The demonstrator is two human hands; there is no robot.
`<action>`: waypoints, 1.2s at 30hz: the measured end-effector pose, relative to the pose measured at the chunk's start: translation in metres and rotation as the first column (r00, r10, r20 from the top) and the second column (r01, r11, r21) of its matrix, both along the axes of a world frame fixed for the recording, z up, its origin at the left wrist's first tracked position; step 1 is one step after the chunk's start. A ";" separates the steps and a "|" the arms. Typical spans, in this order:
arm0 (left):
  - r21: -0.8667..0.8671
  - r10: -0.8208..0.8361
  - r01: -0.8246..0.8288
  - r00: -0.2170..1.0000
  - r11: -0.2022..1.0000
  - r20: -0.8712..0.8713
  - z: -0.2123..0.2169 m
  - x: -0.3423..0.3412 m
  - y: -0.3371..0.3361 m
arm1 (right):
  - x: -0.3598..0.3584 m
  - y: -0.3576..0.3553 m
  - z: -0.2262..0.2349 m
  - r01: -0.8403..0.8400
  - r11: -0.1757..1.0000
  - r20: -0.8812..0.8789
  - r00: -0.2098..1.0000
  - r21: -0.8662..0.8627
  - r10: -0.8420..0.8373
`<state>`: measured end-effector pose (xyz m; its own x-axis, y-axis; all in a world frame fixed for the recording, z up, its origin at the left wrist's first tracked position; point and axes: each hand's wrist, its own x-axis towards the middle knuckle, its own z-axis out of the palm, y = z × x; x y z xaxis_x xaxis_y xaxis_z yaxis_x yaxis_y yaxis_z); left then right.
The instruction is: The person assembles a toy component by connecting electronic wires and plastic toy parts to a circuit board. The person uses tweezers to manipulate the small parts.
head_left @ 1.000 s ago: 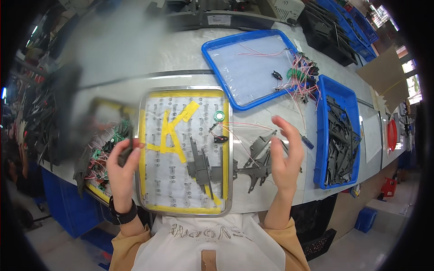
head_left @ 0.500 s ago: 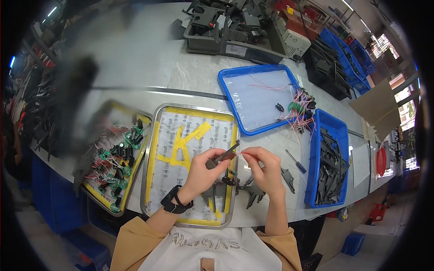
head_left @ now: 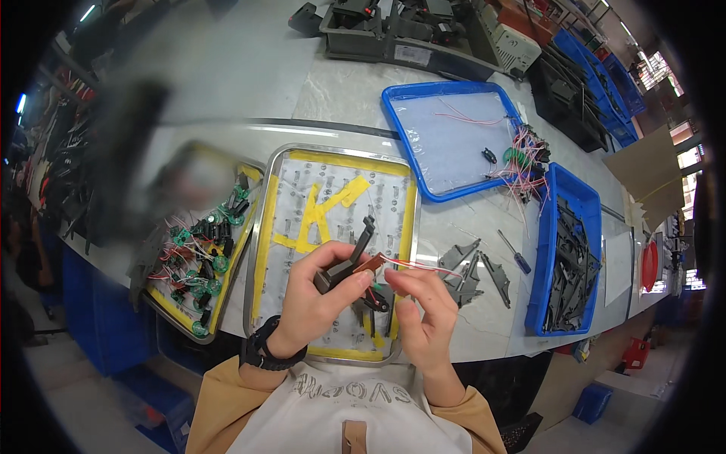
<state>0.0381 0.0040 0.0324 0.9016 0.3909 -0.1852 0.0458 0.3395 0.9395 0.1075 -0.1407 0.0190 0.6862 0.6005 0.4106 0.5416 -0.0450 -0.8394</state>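
My left hand is closed around a dark grey plastic part with a long arm pointing up and away. A brown-orange piece shows at its side, beside my left thumb. Red and white wires run from there to the right, over my right fingers. My right hand is close by, thumb and index finger apart, with nothing plainly gripped. Below the hands, a black piece with a small green part is partly hidden; whether it joins the held part I cannot tell.
Underneath is a metal tray with yellow tape. At left, another tray holds green circuit boards and wires. Grey brackets and a screwdriver lie right, near a blue bin. Wired parts overhang a blue tray.
My right finger and thumb have come apart from their pinch on the wire. The grey part has turned in my left hand, showing the brown-orange piece. The view has shifted slightly.
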 end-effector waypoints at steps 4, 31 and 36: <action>0.558 0.011 -0.105 0.985 0.823 0.170 -0.012 -0.003 -0.006 | -0.003 0.009 -0.003 0.067 0.987 -0.347 0.938 0.143 -0.014; 0.000 -0.116 0.116 0.990 0.993 0.085 -0.022 -0.024 -0.010 | 0.005 -0.001 -0.003 -0.118 0.939 -0.743 0.583 0.323 0.329; -0.005 -0.218 0.219 0.976 0.976 0.021 -0.028 -0.021 -0.014 | 0.002 0.003 -0.001 0.013 0.987 -0.742 0.660 0.162 0.113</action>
